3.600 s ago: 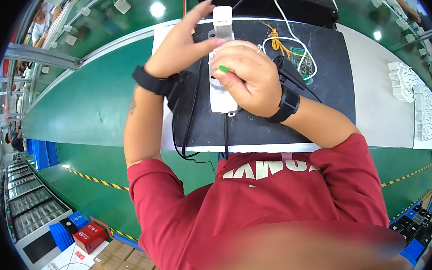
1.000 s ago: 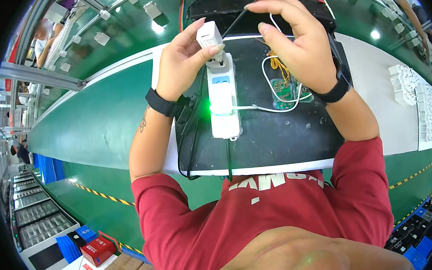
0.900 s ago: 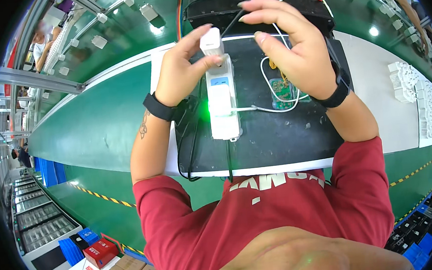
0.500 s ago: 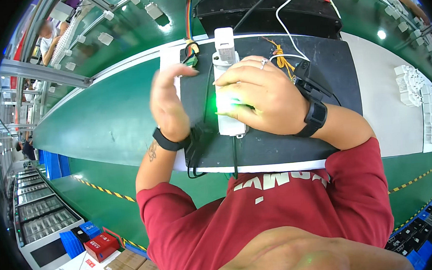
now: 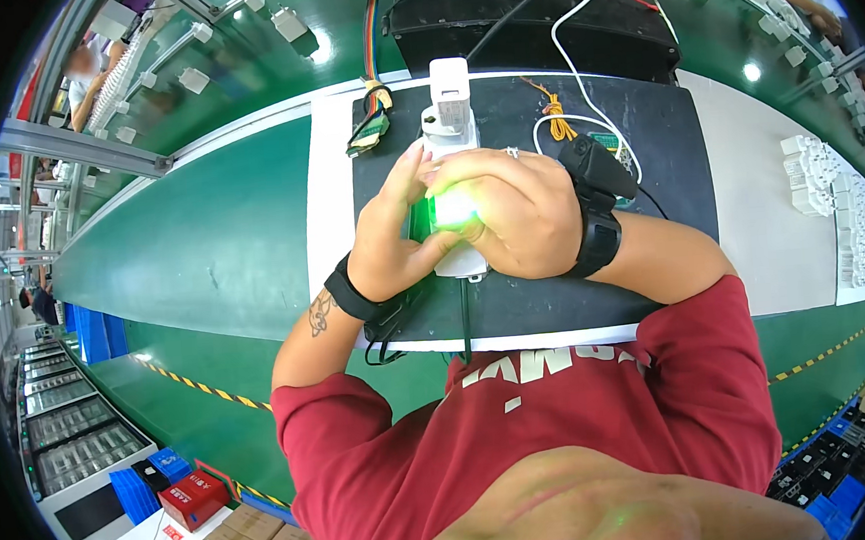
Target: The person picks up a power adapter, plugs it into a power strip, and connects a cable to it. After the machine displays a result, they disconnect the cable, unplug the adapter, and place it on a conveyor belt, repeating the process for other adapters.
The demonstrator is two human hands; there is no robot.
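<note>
A white power strip [image 5: 464, 260] lies lengthwise on the black mat, its cable running toward me. In its far end stands a white plug-in charger [image 5: 450, 93]. My right hand [image 5: 533, 208] is closed over the middle of the strip, around a small white device [image 5: 456, 208] glowing bright green. From the left, my left hand [image 5: 390, 233] curls around the same device; its fingertips and thumb meet the fingers of my right hand. The glare and my fingers hide the device's shape. Black bands with small dark units sit on both wrists.
Beyond my hands, a black box [image 5: 536, 32] stands with cables. A ribbon cable with a green circuit board [image 5: 371, 132] lies at the mat's far left; coiled yellow wire [image 5: 558, 121] and a white cable lie right. White housings [image 5: 855, 210] sit far right. The black mat [image 5: 595, 304] covers the bench.
My left hand has moved right, from beside the strip onto the glowing device, its fingers closing in. My right hand stays over the strip, turned slightly. The view has shifted a little.
</note>
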